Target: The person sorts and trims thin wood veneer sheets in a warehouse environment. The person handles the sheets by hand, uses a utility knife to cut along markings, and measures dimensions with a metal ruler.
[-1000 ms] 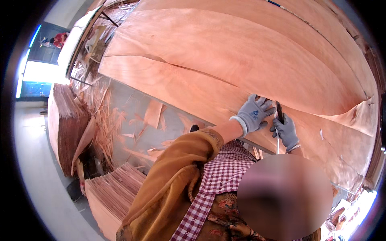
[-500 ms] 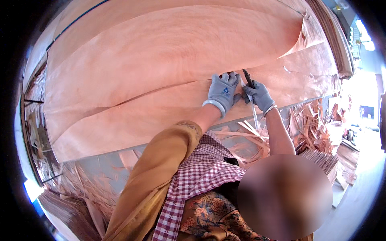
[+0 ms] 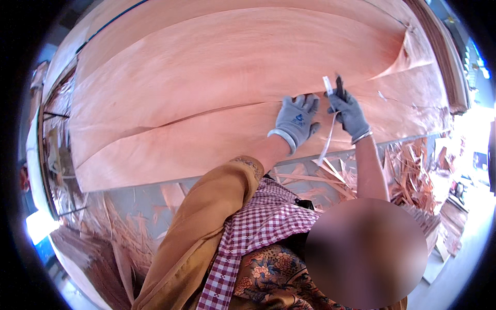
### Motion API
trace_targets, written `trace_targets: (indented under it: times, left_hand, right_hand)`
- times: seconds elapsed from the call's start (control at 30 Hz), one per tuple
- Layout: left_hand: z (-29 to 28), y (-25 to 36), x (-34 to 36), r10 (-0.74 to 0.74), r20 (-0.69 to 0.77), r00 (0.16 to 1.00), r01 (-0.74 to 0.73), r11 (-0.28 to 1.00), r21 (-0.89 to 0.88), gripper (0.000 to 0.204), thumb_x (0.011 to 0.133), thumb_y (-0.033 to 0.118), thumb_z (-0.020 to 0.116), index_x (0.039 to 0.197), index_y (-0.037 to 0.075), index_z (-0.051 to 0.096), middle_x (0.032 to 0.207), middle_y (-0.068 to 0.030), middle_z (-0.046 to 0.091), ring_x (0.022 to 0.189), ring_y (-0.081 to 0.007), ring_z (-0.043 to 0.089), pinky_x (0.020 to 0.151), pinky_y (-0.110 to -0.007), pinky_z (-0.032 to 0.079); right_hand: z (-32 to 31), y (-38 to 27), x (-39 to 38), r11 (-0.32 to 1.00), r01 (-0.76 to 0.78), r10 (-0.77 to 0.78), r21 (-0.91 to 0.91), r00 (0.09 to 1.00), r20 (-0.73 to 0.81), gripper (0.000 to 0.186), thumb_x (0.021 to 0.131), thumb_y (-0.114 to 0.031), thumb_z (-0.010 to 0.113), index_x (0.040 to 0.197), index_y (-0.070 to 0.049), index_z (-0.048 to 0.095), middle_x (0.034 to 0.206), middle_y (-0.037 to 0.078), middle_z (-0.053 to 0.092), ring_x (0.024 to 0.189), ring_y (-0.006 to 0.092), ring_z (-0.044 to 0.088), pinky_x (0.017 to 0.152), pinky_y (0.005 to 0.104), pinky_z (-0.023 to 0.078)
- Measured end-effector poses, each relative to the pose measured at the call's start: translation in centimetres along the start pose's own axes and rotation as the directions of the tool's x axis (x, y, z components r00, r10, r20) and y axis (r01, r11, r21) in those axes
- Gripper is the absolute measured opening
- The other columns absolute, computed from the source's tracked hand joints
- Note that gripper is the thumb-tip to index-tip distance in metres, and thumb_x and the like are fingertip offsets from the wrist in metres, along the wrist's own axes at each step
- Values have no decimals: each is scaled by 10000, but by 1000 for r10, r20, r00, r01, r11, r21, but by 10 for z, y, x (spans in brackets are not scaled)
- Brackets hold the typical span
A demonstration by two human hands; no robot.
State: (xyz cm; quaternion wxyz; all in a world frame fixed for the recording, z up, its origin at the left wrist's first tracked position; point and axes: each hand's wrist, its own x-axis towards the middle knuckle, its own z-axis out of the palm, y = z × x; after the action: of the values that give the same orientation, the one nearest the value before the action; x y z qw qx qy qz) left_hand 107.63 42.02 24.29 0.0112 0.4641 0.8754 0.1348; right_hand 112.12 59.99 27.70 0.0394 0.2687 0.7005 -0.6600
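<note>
A large pinkish-tan sheet of wood veneer [image 3: 222, 67] lies before me, with a long overlapping edge running across it. My left hand [image 3: 297, 119], in a grey glove, presses on the sheet by that edge, its thumb apart and its fingertips partly hidden at the edge. To its right, my gloved right hand [image 3: 350, 114] is raised over the veneer. It grips a slim black knife-like tool [image 3: 339, 87] together with a strip of white tape [image 3: 327, 86]. The tape's loose tail hangs below the hand toward the sheet's near edge.
Torn veneer scraps [image 3: 411, 173] are heaped beyond the near edge at right, with more scraps [image 3: 124, 227] at left. A stack of veneer sheets [image 3: 85, 253] stands at lower left. Layered sheet edges [image 3: 449, 67] rise at far right, where the veneer curls up.
My right hand has lifted away to the right from the left hand, carrying the black tool and the tape, whose end now points up. The left hand stays on the overlapping edge.
</note>
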Motion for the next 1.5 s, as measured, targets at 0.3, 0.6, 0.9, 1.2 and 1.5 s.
trace_targets:
  times: [0.3,0.6,0.9,1.2,1.5]
  left_hand:
    - [-53,-71,-148,-177,-178,968,186,982,35,489,830,367,536,1245,109,503,1307,-87,462,1226,-277,400,1040,-487,230]
    - [-98,-213,-256,-431,-313,846,499,848,181,458,834,341,565,1221,99,525,1237,-114,519,1180,-301,441,1015,-467,269]
    - [-80,-251,-230,-234,-263,936,245,969,9,317,751,359,651,888,76,612,1133,-96,565,1114,-300,479,983,-465,306]
    - [-76,-265,-216,-232,-194,953,217,972,-94,305,730,388,658,795,96,595,1082,-78,573,1034,-283,503,924,-469,333]
    - [-65,-247,-225,-65,-180,981,48,994,-96,354,817,247,546,1137,98,539,1199,-75,527,1104,-271,468,944,-443,326]
  right_hand:
    - [20,-22,65,988,149,-149,48,989,-1,239,837,-284,611,1005,-114,610,773,-39,549,593,57,473,434,179,295]
    - [21,-143,63,957,288,-271,30,927,-259,290,872,-234,557,1145,-140,596,956,-7,581,514,9,364,413,137,246]
    - [158,-96,-68,948,-93,151,-305,973,172,553,809,-169,620,1317,-68,430,758,2,614,527,50,483,445,170,355]
    - [258,7,-41,965,-43,40,-260,999,-17,157,856,-137,578,945,-8,570,738,33,611,491,78,505,445,230,419]
    - [268,24,-25,995,-15,19,-96,999,45,207,846,-60,526,1045,-12,561,674,17,531,524,94,502,460,245,433]
